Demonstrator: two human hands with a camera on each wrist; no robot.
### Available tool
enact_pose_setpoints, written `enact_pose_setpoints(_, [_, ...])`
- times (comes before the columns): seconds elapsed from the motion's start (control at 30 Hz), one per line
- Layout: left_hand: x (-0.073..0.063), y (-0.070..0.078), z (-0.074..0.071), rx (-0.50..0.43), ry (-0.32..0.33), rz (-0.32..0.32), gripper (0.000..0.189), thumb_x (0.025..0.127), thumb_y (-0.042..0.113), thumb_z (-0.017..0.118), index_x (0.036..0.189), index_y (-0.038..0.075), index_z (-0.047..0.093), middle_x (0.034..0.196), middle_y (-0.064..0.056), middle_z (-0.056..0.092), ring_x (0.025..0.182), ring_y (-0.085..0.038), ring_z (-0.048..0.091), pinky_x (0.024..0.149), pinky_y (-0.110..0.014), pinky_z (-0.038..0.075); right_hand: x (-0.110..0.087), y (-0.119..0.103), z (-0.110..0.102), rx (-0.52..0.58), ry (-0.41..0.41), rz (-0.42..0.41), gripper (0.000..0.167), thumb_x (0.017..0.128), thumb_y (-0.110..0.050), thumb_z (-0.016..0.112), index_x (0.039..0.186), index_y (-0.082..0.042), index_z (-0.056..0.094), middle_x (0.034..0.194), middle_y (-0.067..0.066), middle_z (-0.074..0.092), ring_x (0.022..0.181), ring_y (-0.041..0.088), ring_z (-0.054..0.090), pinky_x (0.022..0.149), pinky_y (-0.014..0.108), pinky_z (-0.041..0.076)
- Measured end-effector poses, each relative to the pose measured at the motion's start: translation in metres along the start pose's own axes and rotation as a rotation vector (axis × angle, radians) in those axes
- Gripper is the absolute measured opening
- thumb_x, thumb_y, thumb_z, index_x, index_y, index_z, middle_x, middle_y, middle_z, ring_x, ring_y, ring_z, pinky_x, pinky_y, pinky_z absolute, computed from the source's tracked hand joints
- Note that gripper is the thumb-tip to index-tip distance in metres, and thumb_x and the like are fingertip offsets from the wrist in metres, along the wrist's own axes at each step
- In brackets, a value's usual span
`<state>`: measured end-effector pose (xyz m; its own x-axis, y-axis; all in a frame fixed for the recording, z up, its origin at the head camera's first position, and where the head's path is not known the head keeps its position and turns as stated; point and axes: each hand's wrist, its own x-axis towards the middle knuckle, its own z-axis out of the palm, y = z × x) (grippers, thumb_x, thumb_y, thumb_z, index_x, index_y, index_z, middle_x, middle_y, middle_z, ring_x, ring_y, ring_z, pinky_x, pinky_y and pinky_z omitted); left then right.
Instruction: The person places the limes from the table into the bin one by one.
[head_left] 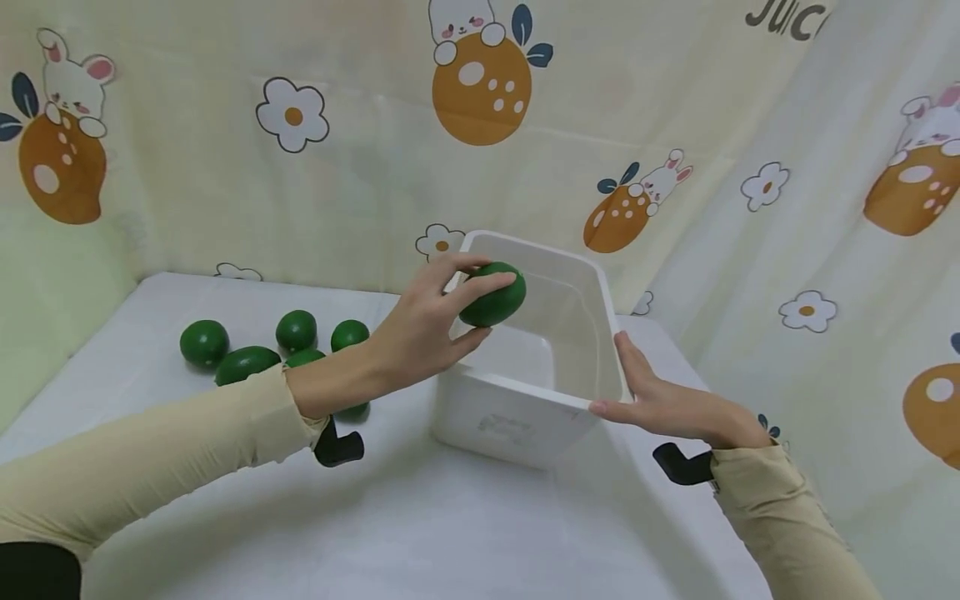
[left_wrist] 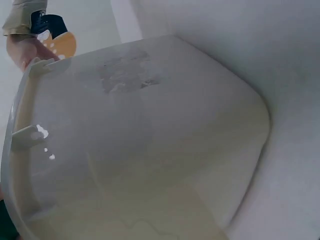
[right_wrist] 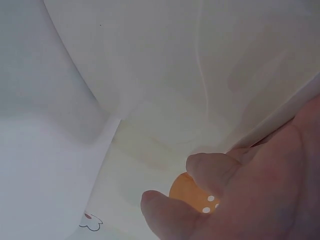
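My left hand grips a smooth, dark green oval fruit, perhaps a mango or avocado, over the left side of a white plastic bin. A sliver of green shows at the lower left edge of the left wrist view. The bin stands slightly turned, and its visible inside holds nothing. My right hand holds the bin's near right corner, thumb at the front and fingers along the right side. Two of its fingertips show against the bin's outer wall in the right wrist view.
More green fruits lie in a loose group left of the bin, some partly hidden behind my left forearm. A white cloth covers the table. Behind it hangs a pale curtain printed with rabbits, fruit and flowers.
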<state>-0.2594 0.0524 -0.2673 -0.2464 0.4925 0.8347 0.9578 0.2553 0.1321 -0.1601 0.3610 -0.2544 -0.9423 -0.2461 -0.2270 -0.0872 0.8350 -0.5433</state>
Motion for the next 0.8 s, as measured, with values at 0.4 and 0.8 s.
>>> enact_pose_setpoints(0.4, [0.034,-0.002,0.027,0.032,0.059,0.206,0.047,0.084,0.013,0.07,0.129,0.016,0.056,0.131,-0.015,0.047,0.119,-0.026,0.048,0.092,-0.03,0.05,-0.004,-0.002,-0.001,0.022,-0.023,0.027,0.098,0.092,-0.042,0.058,0.15,-0.02,-0.018,0.156,0.012,-0.005,0.139,0.037,0.009,0.102,0.065,0.026])
enact_pose_setpoints(0.8, [0.035,-0.022,0.043,0.001,-0.024,0.152,0.05,0.083,0.012,0.07,0.13,0.017,0.055,0.132,-0.015,0.046,0.121,-0.027,0.047,0.095,-0.029,0.048,0.001,-0.002,0.001,0.029,-0.043,0.021,0.096,0.093,-0.043,0.056,0.147,-0.033,-0.023,0.158,0.004,-0.012,0.143,0.034,0.007,0.105,0.063,0.024])
